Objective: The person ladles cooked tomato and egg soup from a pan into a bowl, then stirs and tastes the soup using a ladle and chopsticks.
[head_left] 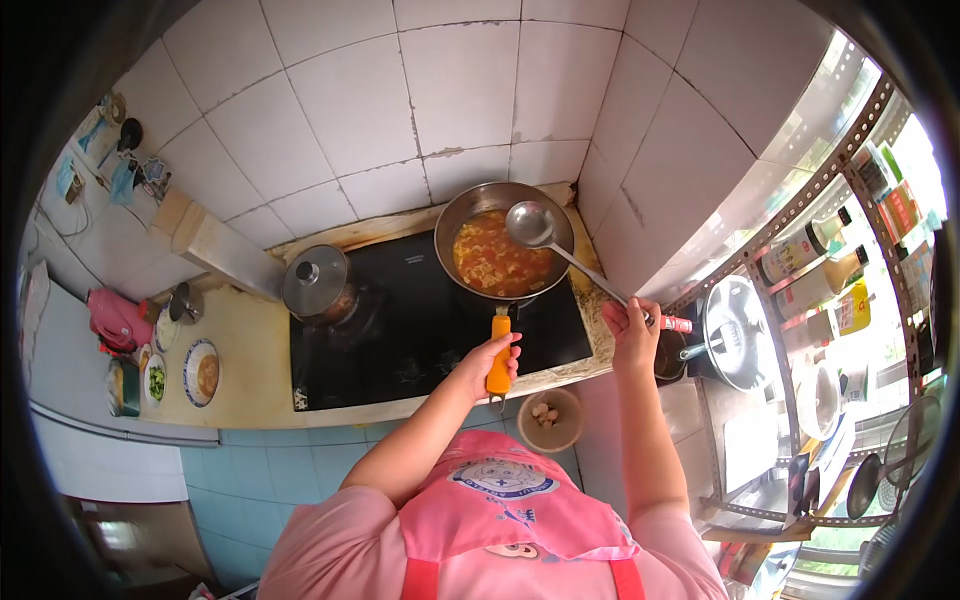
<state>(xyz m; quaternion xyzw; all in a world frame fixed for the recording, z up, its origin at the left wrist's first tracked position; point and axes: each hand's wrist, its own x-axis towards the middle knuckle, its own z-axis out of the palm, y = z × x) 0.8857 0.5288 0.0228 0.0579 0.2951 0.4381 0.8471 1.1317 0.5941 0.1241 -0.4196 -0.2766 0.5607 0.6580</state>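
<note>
My left hand (488, 364) is wrapped round the orange handle (499, 362) of a steel pan (447, 226) on the black stove. In the pan lies a red and yellow mix (488, 257) that looks like tomato and egg in liquid. My right hand (631, 330) holds the long shaft of a metal ladle (531, 224) near its red-labelled end. The ladle's round bowl is over the upper right part of the pan, at or just above the food.
A lidded pot (316, 281) stands on the stove's left side. Farther left, the counter (250, 350) bears a patterned bowl (201, 373) and a plate of chopped greens (154, 383). A bin (550, 440) is below the front edge. Racks with bottles and a lid (738, 333) line the right.
</note>
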